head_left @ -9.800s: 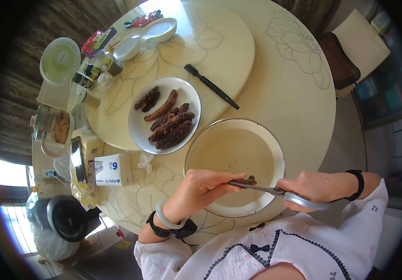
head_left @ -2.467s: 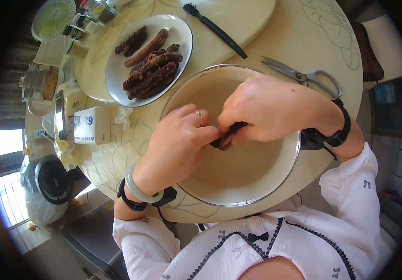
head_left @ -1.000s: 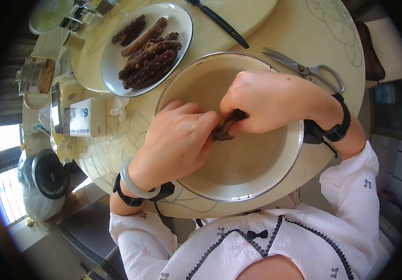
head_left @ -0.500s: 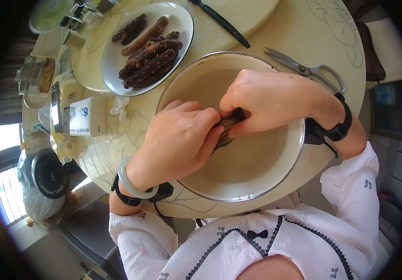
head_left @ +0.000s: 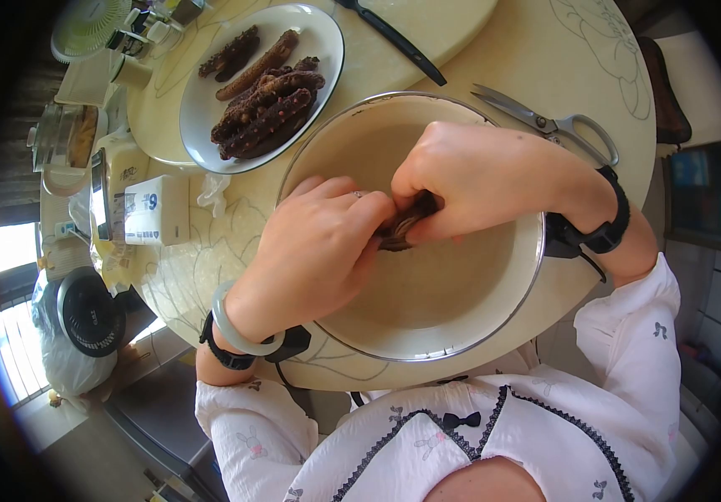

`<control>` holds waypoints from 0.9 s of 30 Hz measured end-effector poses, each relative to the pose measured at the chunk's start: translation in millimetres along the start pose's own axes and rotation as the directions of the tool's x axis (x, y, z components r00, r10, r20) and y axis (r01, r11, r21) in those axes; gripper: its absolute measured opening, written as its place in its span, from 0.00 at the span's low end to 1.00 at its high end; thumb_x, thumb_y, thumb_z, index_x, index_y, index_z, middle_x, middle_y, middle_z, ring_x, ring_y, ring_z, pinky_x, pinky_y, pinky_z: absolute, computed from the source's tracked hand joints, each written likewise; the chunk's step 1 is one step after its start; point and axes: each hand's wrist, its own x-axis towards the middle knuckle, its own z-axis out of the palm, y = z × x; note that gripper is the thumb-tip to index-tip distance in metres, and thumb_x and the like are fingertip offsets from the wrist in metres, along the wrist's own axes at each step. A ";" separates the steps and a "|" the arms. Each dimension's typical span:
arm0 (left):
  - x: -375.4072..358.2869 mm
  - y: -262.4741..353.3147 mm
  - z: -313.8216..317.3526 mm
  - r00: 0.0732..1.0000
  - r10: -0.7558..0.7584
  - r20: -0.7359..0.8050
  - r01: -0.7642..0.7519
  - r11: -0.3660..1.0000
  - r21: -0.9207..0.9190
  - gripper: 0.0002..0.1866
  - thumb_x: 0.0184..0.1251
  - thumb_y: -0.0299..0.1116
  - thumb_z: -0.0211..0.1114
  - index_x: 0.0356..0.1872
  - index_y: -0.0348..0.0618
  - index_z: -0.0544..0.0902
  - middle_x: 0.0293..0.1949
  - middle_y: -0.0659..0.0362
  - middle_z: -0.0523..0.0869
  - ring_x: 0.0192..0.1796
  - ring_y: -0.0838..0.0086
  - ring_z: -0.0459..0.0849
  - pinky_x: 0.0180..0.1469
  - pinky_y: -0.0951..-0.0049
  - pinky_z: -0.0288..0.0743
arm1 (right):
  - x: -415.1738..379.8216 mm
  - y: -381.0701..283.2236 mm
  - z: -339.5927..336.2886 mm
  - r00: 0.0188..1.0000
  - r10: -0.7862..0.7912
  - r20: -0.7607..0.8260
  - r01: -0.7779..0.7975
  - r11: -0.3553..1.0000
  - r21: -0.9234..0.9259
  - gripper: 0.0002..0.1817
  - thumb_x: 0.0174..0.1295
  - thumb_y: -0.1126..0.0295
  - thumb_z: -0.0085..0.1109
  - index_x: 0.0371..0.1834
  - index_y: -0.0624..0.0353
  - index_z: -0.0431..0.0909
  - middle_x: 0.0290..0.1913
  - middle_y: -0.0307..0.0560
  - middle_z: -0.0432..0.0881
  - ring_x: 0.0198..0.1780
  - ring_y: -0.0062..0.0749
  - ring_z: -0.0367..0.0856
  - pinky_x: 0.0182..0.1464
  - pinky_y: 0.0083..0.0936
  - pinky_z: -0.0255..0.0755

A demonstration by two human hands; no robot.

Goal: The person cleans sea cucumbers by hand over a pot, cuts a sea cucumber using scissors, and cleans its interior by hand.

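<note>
Over a wide cream-coloured basin [head_left: 427,335] holding water, both hands grip one dark brown sea cucumber [head_left: 407,224]. My left hand [head_left: 318,243] is closed on its left end, with the fingertips partly hidden. My right hand [head_left: 461,180] pinches the other end between thumb and fingers. Folds of the sea cucumber show between the hands. Behind the basin at the upper left, a white plate [head_left: 199,125] bears several dark, bumpy sea cucumbers [head_left: 272,100].
Grey-handled scissors [head_left: 549,125] lie right behind the basin. A black-handled utensil [head_left: 398,42] rests on the raised round board [head_left: 461,25]. At the left are a white tissue pack [head_left: 157,211], a glass container [head_left: 71,134] and a black fan [head_left: 91,312].
Between my hands the sea cucumber has turned and bunched up, and less of it hangs below the fingers. Both hands stay in nearly the same place.
</note>
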 end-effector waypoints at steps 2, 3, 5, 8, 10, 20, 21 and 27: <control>-0.2 -0.5 1.2 1.000 0.003 -0.009 -0.003 1.000 0.004 0.08 0.55 0.25 0.68 0.37 0.44 0.81 0.29 0.58 0.85 0.38 0.59 0.80 0.44 0.61 0.72 | -0.2 1.3 1.9 0.999 -0.022 -0.026 0.021 0.999 -0.050 0.11 0.57 0.68 0.70 0.33 0.68 0.86 0.24 0.53 0.86 0.25 0.36 0.86 0.32 0.30 0.78; -0.2 -0.5 1.6 1.000 0.006 -0.018 -0.005 1.000 0.007 0.07 0.57 0.25 0.68 0.37 0.44 0.81 0.30 0.58 0.85 0.38 0.59 0.80 0.44 0.61 0.72 | -0.4 1.8 2.5 0.999 -0.021 -0.032 0.019 0.999 -0.050 0.11 0.58 0.67 0.70 0.33 0.67 0.86 0.24 0.53 0.86 0.25 0.36 0.86 0.32 0.29 0.78; 0.1 -0.4 2.0 0.999 0.004 -0.039 -0.005 1.000 -0.016 0.06 0.58 0.26 0.68 0.37 0.44 0.81 0.29 0.58 0.85 0.37 0.59 0.80 0.43 0.61 0.72 | -0.4 0.7 1.7 0.999 -0.021 -0.038 0.019 0.999 -0.051 0.11 0.58 0.67 0.70 0.33 0.67 0.86 0.24 0.52 0.85 0.25 0.36 0.86 0.32 0.29 0.78; 0.8 3.3 -1.9 0.999 -0.019 -0.046 0.017 0.999 -0.040 0.05 0.60 0.28 0.68 0.36 0.43 0.82 0.29 0.58 0.84 0.36 0.59 0.80 0.43 0.61 0.72 | -0.4 -4.7 -3.2 0.996 0.081 0.042 -0.083 0.995 0.058 0.14 0.58 0.63 0.69 0.36 0.65 0.88 0.27 0.51 0.87 0.27 0.35 0.87 0.34 0.31 0.79; 1.2 4.2 -2.6 0.999 -0.039 -0.034 0.038 0.998 -0.041 0.05 0.61 0.28 0.69 0.36 0.43 0.82 0.28 0.57 0.84 0.36 0.59 0.79 0.43 0.61 0.72 | -1.0 -6.8 -4.5 0.993 0.100 0.063 -0.106 0.989 0.106 0.13 0.59 0.65 0.68 0.37 0.66 0.87 0.27 0.50 0.88 0.28 0.32 0.88 0.34 0.29 0.80; 0.5 -2.0 -2.0 1.000 0.007 -0.021 -0.008 0.997 -0.082 0.09 0.54 0.22 0.66 0.37 0.42 0.82 0.29 0.55 0.84 0.39 0.57 0.79 0.45 0.60 0.73 | -0.4 -2.4 -2.6 0.996 0.065 0.061 -0.073 0.986 0.150 0.09 0.58 0.71 0.69 0.34 0.68 0.86 0.25 0.52 0.86 0.26 0.32 0.88 0.32 0.27 0.78; 0.6 -2.1 -2.3 1.000 0.011 -0.011 -0.012 0.996 -0.092 0.10 0.52 0.21 0.65 0.37 0.42 0.81 0.30 0.55 0.83 0.40 0.56 0.79 0.45 0.59 0.73 | -0.1 -1.8 -2.1 0.997 0.057 0.057 -0.064 0.988 0.142 0.09 0.57 0.71 0.69 0.34 0.68 0.86 0.26 0.52 0.86 0.27 0.35 0.87 0.33 0.28 0.78; 0.8 0.2 -1.2 0.994 0.022 0.105 -0.036 0.991 0.132 0.09 0.52 0.22 0.66 0.35 0.42 0.81 0.30 0.56 0.84 0.41 0.58 0.81 0.47 0.60 0.74 | 0.4 6.0 5.9 1.000 0.000 -0.022 -0.002 0.997 -0.083 0.12 0.58 0.65 0.67 0.35 0.65 0.87 0.28 0.54 0.86 0.31 0.44 0.86 0.36 0.35 0.78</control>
